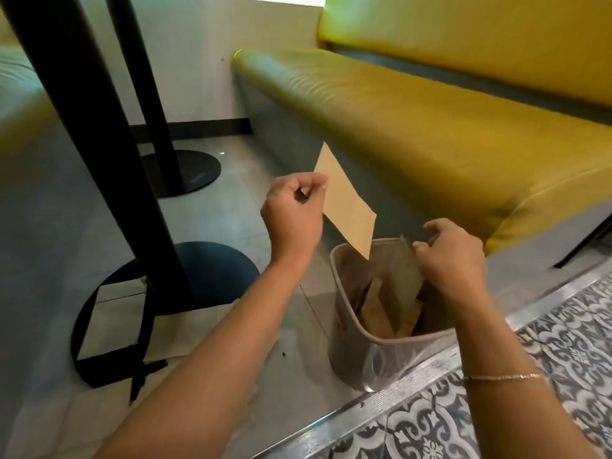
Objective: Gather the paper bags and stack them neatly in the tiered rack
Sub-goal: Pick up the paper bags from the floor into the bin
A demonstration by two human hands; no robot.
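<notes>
The left hand (pixel 293 215) held a flat tan paper bag (pixel 346 202) tilted in the air, its grip closed on the bag's left edge between thumb and curled fingers, with the bag's lower corner hanging just over the far rim of a beige plastic bin (pixel 351 346). The right hand (pixel 450 256) reached into the bin's right side, its grip pinching the top of a second, duller brown paper bag (pixel 405 279) that stood upright inside. More brown paper bags (pixel 381 313) lay jumbled in the bin below it. A thin gold bracelet (pixel 503 377) circled the right wrist. The bin stood on the pale tiled floor (pixel 231 167), just beside a metal strip (pixel 397 389) bordering blue-and-white patterned tiles (pixel 563 342) at the near right. A long yellow padded bench seat (pixel 414 120) ran along the far right. At the left rose 2 black table posts (pixel 82 104) on round black bases (pixel 195 170)
</notes>
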